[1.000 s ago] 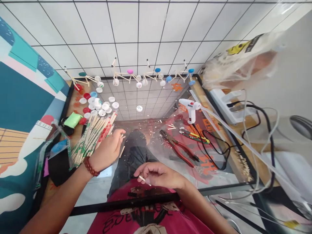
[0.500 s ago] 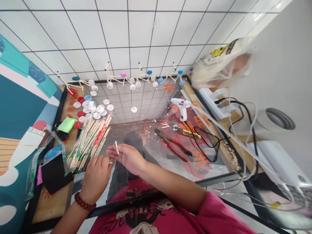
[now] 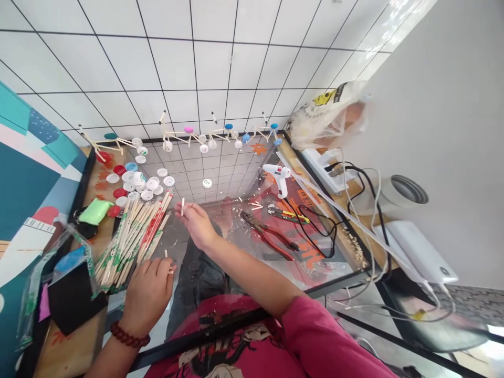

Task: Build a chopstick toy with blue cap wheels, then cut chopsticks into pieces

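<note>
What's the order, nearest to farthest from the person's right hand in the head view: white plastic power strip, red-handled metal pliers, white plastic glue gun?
From the right hand:
1. Red-handled metal pliers: just to its right.
2. White plastic glue gun: right and farther forward.
3. White plastic power strip: farthest right, beyond the glue gun.

No word or number is legible to me at this remove: neither the shirt's (image 3: 220, 349) dark lettering (lower centre), the sticks' (image 3: 129, 236) green and red print (left), nor the bag's (image 3: 315, 122) black label (upper right).
</note>
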Available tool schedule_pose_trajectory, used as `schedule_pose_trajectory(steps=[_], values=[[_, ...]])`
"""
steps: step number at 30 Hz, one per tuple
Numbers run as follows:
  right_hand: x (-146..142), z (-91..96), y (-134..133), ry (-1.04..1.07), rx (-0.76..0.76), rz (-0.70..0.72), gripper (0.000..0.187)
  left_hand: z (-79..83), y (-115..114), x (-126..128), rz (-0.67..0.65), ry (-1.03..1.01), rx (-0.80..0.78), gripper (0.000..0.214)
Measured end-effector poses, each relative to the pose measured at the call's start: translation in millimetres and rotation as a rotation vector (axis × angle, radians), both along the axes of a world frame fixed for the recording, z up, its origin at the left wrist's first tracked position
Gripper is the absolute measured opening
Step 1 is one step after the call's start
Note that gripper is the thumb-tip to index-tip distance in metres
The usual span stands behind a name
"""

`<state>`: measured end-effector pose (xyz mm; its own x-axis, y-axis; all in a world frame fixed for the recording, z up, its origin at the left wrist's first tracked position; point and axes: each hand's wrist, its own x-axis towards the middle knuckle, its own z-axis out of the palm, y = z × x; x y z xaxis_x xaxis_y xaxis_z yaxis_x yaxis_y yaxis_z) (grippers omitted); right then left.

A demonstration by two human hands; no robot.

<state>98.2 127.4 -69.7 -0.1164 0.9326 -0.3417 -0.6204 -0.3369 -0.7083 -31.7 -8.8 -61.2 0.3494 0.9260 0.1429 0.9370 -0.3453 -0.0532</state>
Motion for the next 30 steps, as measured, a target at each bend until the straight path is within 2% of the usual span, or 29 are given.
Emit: schedule_pose_trajectory(steps=[2, 4, 6, 8, 10, 13, 14, 15, 18, 25, 28, 30], values=[[14.7, -3.0, 21.7, -0.034, -0.003, -0.09, 0.01, -2.1, -0.3, -0.6, -0.005, -0.013, 0.013, 0.015], [48.0, -2.5, 44.1, -0.081, 0.006, -0.205, 0.011, -4.9, -0.4, -1.8, -0.016, -0.035, 0.046, 0.015], [82.7, 1.8, 55.2, -0.134, 0.027, -0.32, 0.012, -7.8, -0.3, -3.4, -0.031, -0.058, 0.078, 0.014], [102.7, 8.1, 47.4, -0.168, 0.054, -0.355, 0.015, -9.9, 0.2, -5.0, -0.048, -0.073, 0.094, 0.013], [101.4, 12.3, 22.4, -0.181, 0.082, -0.319, 0.015, -11.1, 1.1, -6.5, -0.064, -0.08, 0.107, 0.013], [74.8, 8.8, -22.4, -0.156, 0.102, -0.154, 0.02, -12.2, 2.5, -8.6, -0.084, -0.08, 0.126, 0.013], [66.6, 5.4, -32.8, -0.136, 0.109, -0.033, 0.022, -12.5, 3.0, -9.2, -0.088, -0.078, 0.129, 0.013], [61.4, 1.6, -39.1, -0.134, 0.111, 0.005, 0.025, -12.9, 3.3, -9.8, -0.093, -0.076, 0.13, 0.013], [70.2, -9.1, -35.2, -0.155, 0.09, -0.046, 0.029, -14.1, 3.9, -11.1, -0.105, -0.071, 0.133, 0.013], [147.6, -19.3, 6.2, -0.309, 0.114, -0.279, 0.031, -14.7, 5.4, -11.3, -0.139, -0.086, 0.158, 0.014], [161.9, -18.0, 0.5, -0.403, 0.134, -0.346, 0.028, -14.4, 4.8, -10.8, -0.135, -0.075, 0.157, 0.015], [159.4, -14.6, -15.5, -0.461, 0.15, -0.362, 0.025, -13.4, 4.4, -9.7, -0.127, -0.066, 0.15, 0.015]])
